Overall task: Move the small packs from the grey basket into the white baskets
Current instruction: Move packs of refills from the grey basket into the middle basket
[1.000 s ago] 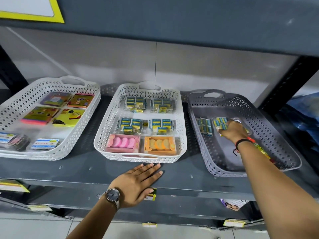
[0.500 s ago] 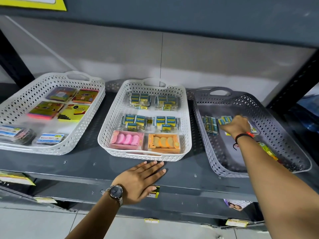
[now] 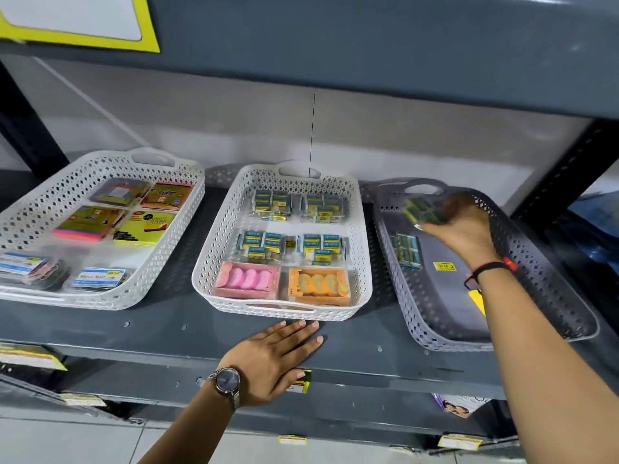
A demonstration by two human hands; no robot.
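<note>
The grey basket [image 3: 549, 286] sits at the right of the shelf. My right hand [image 3: 459, 226] is raised above its far end, shut on a small blue-green pack [image 3: 420, 211], blurred by motion. Another small pack [image 3: 406, 251] lies near the grey basket's left wall, with a yellow label [image 3: 443, 266] beside it. The middle white basket [image 3: 363, 256] holds several blue packs, a pink box and an orange box. The left white basket [image 3: 167, 259] holds sticky-note pads and clip packs. My left hand [image 3: 274, 360] lies flat and open on the shelf edge before the middle basket.
The dark grey shelf [image 3: 167, 333] carries all three baskets; another shelf board hangs close above. A black upright [image 3: 566, 175] stands right of the grey basket. Price tags line the lower shelf edges.
My right hand has lifted from the floor of the grey basket with a small pack in it and moved up toward the far end. The left hand has stayed flat on the shelf.
</note>
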